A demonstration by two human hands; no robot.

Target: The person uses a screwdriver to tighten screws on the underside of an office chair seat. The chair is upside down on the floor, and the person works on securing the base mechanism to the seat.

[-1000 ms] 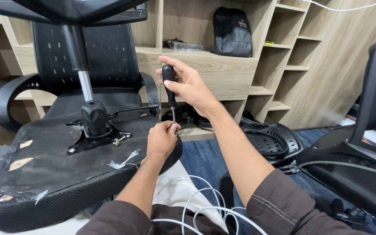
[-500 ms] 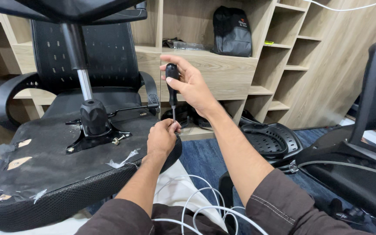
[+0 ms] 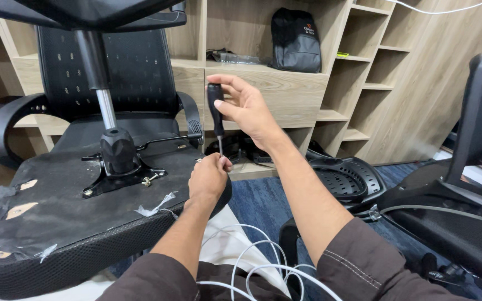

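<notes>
Your right hand [image 3: 246, 108] is closed around the black handle of a screwdriver [image 3: 216, 114], thumb and fingers wrapped near its top, with the tool standing almost upright, its long axis running straight down from handle to tip. Your left hand [image 3: 208, 179] sits directly below, fingers pinched shut on the thin metal shaft just above the tip, resting on the underside of the overturned office chair seat [image 3: 57, 212]. So the driver lies between your two hands, the left one nearer the seat and the point of contact, which your fingers hide. The seat's metal mounting plate [image 3: 121, 173] with the gas-lift column [image 3: 99, 83] rising from it lies to the left of both hands, near but apart. White cables [image 3: 252, 262] trail across your lap below.
</notes>
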